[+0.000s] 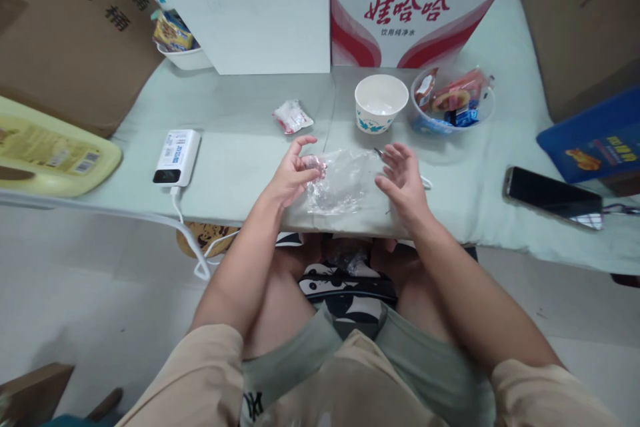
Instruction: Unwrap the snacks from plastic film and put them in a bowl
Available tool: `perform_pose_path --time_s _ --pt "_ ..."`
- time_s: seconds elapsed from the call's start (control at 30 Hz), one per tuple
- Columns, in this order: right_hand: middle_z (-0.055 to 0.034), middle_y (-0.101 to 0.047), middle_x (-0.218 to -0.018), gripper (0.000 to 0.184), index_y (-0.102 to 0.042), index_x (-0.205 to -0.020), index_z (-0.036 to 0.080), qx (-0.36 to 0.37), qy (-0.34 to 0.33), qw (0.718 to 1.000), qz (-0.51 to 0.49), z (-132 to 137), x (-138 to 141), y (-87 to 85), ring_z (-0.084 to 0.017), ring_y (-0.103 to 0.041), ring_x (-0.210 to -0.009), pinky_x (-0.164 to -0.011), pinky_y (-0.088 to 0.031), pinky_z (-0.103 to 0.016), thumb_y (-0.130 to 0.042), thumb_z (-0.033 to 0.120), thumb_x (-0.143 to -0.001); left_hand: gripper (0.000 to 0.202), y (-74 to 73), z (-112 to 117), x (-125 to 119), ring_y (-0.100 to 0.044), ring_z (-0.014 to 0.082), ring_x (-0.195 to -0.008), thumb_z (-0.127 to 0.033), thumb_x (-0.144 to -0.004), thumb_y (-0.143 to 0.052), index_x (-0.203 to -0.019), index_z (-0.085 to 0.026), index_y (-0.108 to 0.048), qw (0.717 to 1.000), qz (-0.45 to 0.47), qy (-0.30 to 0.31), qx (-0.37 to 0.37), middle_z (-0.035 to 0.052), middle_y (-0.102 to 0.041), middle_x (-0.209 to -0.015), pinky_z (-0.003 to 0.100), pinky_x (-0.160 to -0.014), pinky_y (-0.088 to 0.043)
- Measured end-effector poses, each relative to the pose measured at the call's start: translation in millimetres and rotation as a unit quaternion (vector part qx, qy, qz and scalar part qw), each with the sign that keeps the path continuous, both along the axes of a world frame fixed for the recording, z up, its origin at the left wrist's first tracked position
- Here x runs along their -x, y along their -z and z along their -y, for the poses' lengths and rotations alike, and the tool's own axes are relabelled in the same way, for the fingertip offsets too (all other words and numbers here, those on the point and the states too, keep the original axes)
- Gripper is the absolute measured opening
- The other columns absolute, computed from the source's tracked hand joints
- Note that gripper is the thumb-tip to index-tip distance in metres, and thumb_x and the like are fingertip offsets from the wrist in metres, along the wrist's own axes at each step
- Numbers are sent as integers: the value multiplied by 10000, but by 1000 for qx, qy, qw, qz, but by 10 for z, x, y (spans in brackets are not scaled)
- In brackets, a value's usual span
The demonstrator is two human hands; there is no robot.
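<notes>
My left hand [295,173] is at the left edge of a crinkled clear plastic bag [343,183], its thumb and curled fingers on the plastic. On the other side, my right hand [404,183] is open with its fingers apart, and nothing shows in its grasp. A small dark pointed item [378,153] and a white plastic piece [426,183] peek out around it; their kind is hard to make out. Beyond the bag lie a small white-and-red packet [293,117] and a white paper bowl [381,103] with a blue-green leaf print.
A clear bowl of wrapped snacks [453,103] stands beside the paper bowl. White cartons [420,13] line the back. To the left are a power bank [177,157] with a cable and a yellow bottle [55,150]; to the right, a phone [553,197] and a blue package [595,137].
</notes>
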State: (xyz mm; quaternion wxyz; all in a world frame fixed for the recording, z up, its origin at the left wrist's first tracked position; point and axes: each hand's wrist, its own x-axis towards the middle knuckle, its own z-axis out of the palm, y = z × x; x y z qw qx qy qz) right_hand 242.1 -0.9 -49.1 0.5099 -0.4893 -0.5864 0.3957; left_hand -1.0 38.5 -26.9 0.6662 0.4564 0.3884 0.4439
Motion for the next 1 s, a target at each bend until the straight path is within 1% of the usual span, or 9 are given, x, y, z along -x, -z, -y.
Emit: perform_pose_path --time_s 0.07,0.17,0.27,0.37,0.5,0.6,0.7,0.87,1.0 --pt "-96 -646 -1287 807 -441 -1368 311 77 -58 992 -80 -39 40 11 -260 -627 -1178 -955 -515 -432 -747 630 -692 789 -40 29 17 -597 69 -560 -226 -568 -852 -1246 -294 -454 1000 17 23 2 -97 -604 -712 198 -578 -465" --pt "-38 -705 -877 505 -615 -1052 243 155 -142 975 -77 -35 125 -61 -211 -667 -833 -769 -538 -363 -776 550 -684 893 -73 58 27 -595 79 -554 -240 -528 -886 -1306 -330 -456 1000 7 27 6 -86 -623 -729 212 -579 -482" --pt "5 -616 -645 304 -601 -758 216 165 -127 977 -43 -5 176 -175 -161 -576 -627 -651 -498 -322 -732 488 -723 939 -59 48 17 -662 117 -651 -242 -542 -890 -1361 -354 -443 999 17 1 32 -25 -701 -876 232 -615 -519" --pt "14 -603 -618 274 -597 -754 226 158 -89 982 -46 5 178 -242 -159 -561 -600 -626 -491 -318 -708 475 -728 709 -34 27 -20 -727 182 -803 -381 -645 -846 -1275 -278 -538 990 58 0 126 65 -738 -1023 278 -680 -571" --pt "11 -634 -649 299 -571 -746 228 151 -69 984 -58 -5 158 -247 -152 -574 -598 -615 -498 -312 -713 490 -724 424 -35 34 -103 -732 211 -774 -398 -669 -838 -961 -145 -665 972 27 78 220 127 -754 -903 281 -646 -579" --pt "0 -686 -734 332 -539 -795 232 159 -75 981 -87 -12 142 -238 -150 -623 -611 -624 -522 -309 -709 511 -733 359 -56 47 -148 -681 118 -665 -238 -611 -876 -862 -164 -630 990 32 16 136 24 -732 -785 216 -642 -551" --pt "18 -677 -682 359 -507 -839 243 180 -90 975 -94 -19 130 -228 -154 -638 -582 -564 -499 -281 -700 530 -743 428 -71 46 -159 -684 97 -706 -207 -585 -886 -888 -195 -583 994 75 -35 73 -14 -732 -824 197 -685 -540" --pt "29 -659 -626 364 -513 -861 244 182 -76 977 -76 -29 119 -203 -132 -572 -493 -482 -442 -255 -694 539 -750 383 -26 30 -165 -680 141 -696 -329 -667 -843 -933 -162 -624 995 -24 26 93 47 -729 -801 231 -626 -513" --pt "33 -670 -631 393 -564 -986 254 178 -71 979 -74 -29 102 -203 -132 -553 -489 -473 -440 -257 -689 545 -753 353 16 36 -162 -567 111 -526 -438 -755 -778 -964 -204 -616 994 -109 -21 -14 -25 -621 -610 217 -501 -421"
